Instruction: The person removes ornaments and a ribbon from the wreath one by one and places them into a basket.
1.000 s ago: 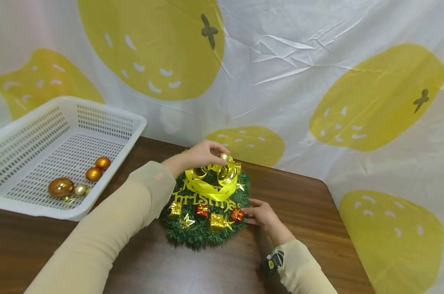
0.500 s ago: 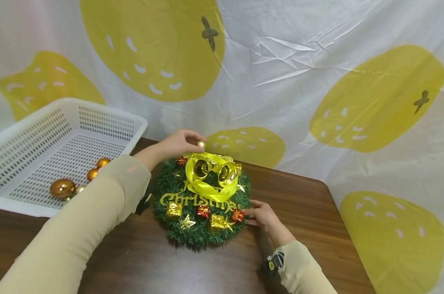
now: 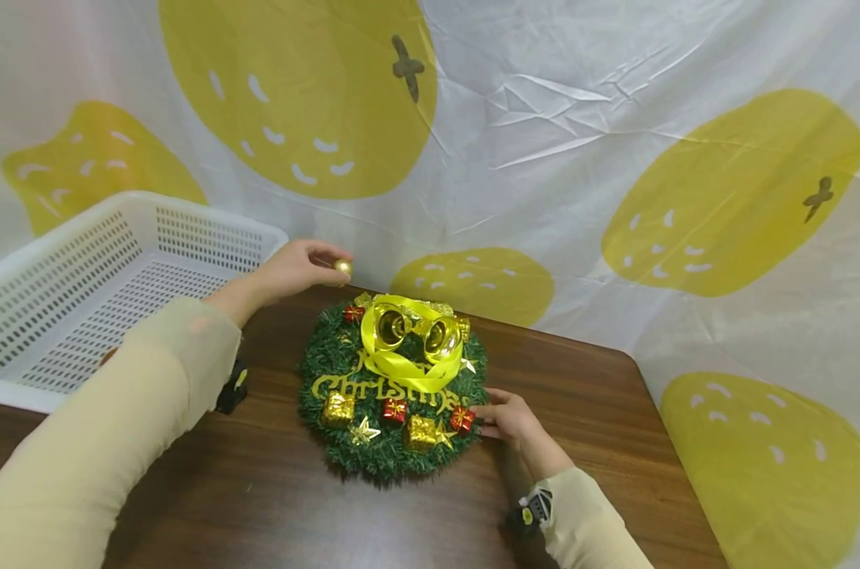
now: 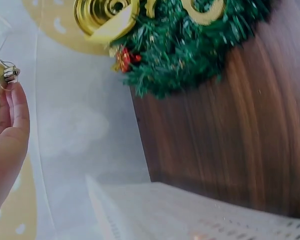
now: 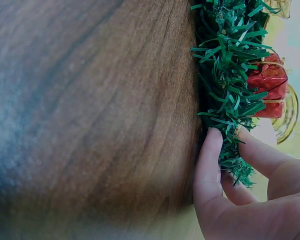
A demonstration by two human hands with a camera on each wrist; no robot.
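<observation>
On wreath (image 3: 390,442) lettered "Christmas": right hand (image 3: 510,419) pinching rim, left hand (image 3: 295,267) gripping gold bauble (image 3: 342,267).

The small bauble (image 3: 342,267) pinched in my left hand (image 3: 292,269) is glossy gold with a metal cap. My right hand (image 3: 510,417) touches bristly plastic wreath (image 3: 390,450) needles. Under both, the surface (image 3: 579,379) is smooth dark wood; beside my left, matt perforated plastic basket (image 3: 81,269).

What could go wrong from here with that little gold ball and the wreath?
The left hand pinches the small gold ball only at its fingertips, above the table edge; it may slip and roll off. The right hand grips just the wreath rim, so the wreath might slide.
</observation>
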